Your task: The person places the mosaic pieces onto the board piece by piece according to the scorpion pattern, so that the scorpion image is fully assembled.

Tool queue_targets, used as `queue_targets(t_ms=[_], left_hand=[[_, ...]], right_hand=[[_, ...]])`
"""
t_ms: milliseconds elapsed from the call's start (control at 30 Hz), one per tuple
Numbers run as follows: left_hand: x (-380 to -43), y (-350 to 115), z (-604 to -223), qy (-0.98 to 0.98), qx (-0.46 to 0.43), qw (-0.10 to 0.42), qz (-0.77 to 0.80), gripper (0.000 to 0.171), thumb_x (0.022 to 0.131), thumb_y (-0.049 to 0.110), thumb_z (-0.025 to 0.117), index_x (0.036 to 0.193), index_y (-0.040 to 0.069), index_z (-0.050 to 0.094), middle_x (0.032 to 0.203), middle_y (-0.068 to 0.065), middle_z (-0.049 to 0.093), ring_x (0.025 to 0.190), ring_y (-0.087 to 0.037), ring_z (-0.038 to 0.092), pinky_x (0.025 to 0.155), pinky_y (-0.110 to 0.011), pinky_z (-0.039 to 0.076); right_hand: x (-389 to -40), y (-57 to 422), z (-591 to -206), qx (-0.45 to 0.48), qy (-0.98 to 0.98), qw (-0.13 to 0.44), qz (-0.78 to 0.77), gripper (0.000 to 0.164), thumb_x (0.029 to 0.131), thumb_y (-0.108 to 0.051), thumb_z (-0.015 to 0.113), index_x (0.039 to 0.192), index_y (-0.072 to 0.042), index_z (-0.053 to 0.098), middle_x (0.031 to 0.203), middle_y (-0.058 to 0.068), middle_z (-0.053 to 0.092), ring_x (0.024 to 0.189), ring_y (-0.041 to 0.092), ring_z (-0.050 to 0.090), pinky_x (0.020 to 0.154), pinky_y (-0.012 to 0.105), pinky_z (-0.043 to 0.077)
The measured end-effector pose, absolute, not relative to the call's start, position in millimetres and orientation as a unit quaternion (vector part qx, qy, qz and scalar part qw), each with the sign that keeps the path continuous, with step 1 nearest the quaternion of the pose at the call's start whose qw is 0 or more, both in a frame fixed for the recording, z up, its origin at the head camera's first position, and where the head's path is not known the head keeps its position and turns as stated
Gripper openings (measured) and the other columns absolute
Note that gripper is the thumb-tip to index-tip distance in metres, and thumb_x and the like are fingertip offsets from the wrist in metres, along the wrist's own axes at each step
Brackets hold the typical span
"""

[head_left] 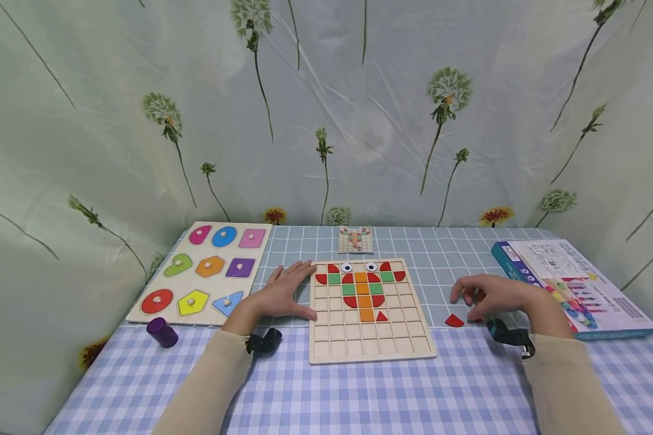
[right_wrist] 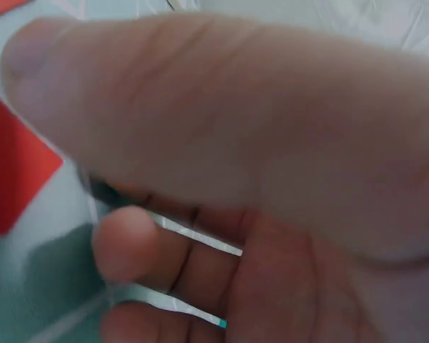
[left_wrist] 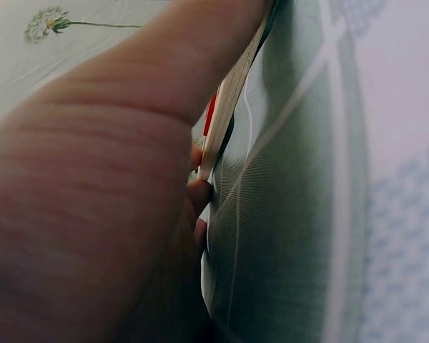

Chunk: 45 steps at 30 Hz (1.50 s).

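Observation:
A wooden grid board (head_left: 332, 347) lies at the middle of the table, with red, green and orange pieces and two eye pieces set in its squares. A red triangle (head_left: 381, 316) sits beside the lowest orange square (head_left: 367, 315). My left hand (head_left: 283, 294) rests along the board's left edge, fingers at the upper corner and thumb lower down. Loosely bent, the fingers of my right hand (head_left: 492, 295) hang over the table, holding nothing. Close to its thumb lies a red quarter-circle piece (head_left: 454, 321). A second red piece (head_left: 477, 320) is mostly hidden by that hand.
Behind the board stands a small pattern card (head_left: 355, 240). On the left lies a knobbed shape puzzle (head_left: 196, 284), with a purple cylinder (head_left: 162, 332) in front of it. A flat box (head_left: 582, 290) lies to the right, beside my right wrist.

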<state>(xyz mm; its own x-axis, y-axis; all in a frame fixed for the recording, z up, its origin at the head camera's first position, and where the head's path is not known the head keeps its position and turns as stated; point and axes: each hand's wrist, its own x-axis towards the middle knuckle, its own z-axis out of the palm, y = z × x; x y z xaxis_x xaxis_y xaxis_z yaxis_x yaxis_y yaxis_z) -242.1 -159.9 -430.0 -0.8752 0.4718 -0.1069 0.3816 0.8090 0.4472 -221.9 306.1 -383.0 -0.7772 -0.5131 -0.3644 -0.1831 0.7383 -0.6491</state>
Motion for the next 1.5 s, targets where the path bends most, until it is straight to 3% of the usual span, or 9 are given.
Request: queue_targets(t_ms=[267, 733, 900, 1133, 1500], left_hand=[[-241.8, -160.7, -429.4, 0.945, 0.228, 0.106, 0.21, 0.111, 0.072, 0.062, 0.081, 0.159, 0.02, 0.027, 0.169, -0.003, 0.018, 0.158, -0.029, 0.009, 0.125, -0.061, -0.001], [-242.1, -161.9, -429.8, 0.945, 0.229, 0.105, 0.209, 0.109, 0.073, 0.062, 0.08, 0.159, 0.02, 0.028, 0.169, -0.004, 0.018, 0.158, -0.03, 0.008, 0.125, -0.061, -0.001], [-242.2, -161.8, -430.1, 0.944, 0.23, 0.104, 0.21, 0.109, 0.073, 0.062, 0.08, 0.159, 0.02, 0.028, 0.169, -0.003, 0.018, 0.158, -0.029, 0.008, 0.125, -0.061, -0.001], [-243.1, -162.5, -430.5, 0.943, 0.233, 0.104, 0.213, 0.11, 0.073, 0.062, 0.08, 0.159, 0.02, 0.027, 0.169, -0.004, 0.018, 0.158, -0.029, 0.008, 0.125, -0.061, -0.002], [-243.3, -160.9, -431.4, 0.944, 0.23, 0.106, 0.211, 0.109, 0.073, 0.062, 0.08, 0.159, 0.02, 0.028, 0.169, -0.004, 0.018, 0.158, -0.029, 0.007, 0.125, -0.061, -0.001]], right_hand=[[-221.4, 311.5, -382.3, -0.203, 0.882, 0.286, -0.314, 0.034, 0.08, -0.008, 0.079, 0.11, -0.008, 0.062, 0.085, 0.004, 0.047, 0.077, 0.014, 0.048, 0.061, 0.023, 0.041], [-223.8, 289.6, -384.0, -0.212, 0.885, 0.294, -0.29, 0.034, 0.078, -0.014, 0.082, 0.108, -0.017, 0.065, 0.084, 0.004, 0.049, 0.077, 0.015, 0.048, 0.062, 0.023, 0.041], [-222.4, 277.6, -384.7, -0.202, 0.893, 0.293, -0.277, 0.029, 0.077, -0.012, 0.083, 0.101, -0.018, 0.067, 0.079, 0.002, 0.048, 0.076, 0.017, 0.048, 0.061, 0.024, 0.039], [-224.0, 263.9, -388.5, -0.196, 0.909, 0.257, -0.265, 0.019, 0.077, -0.013, 0.083, 0.088, -0.017, 0.068, 0.076, 0.0, 0.051, 0.078, 0.018, 0.049, 0.062, 0.026, 0.04], [-229.9, 243.1, -394.9, -0.199, 0.923, 0.176, -0.278, 0.017, 0.083, -0.013, 0.079, 0.09, -0.016, 0.064, 0.081, 0.0, 0.058, 0.08, 0.017, 0.053, 0.069, 0.027, 0.045]])
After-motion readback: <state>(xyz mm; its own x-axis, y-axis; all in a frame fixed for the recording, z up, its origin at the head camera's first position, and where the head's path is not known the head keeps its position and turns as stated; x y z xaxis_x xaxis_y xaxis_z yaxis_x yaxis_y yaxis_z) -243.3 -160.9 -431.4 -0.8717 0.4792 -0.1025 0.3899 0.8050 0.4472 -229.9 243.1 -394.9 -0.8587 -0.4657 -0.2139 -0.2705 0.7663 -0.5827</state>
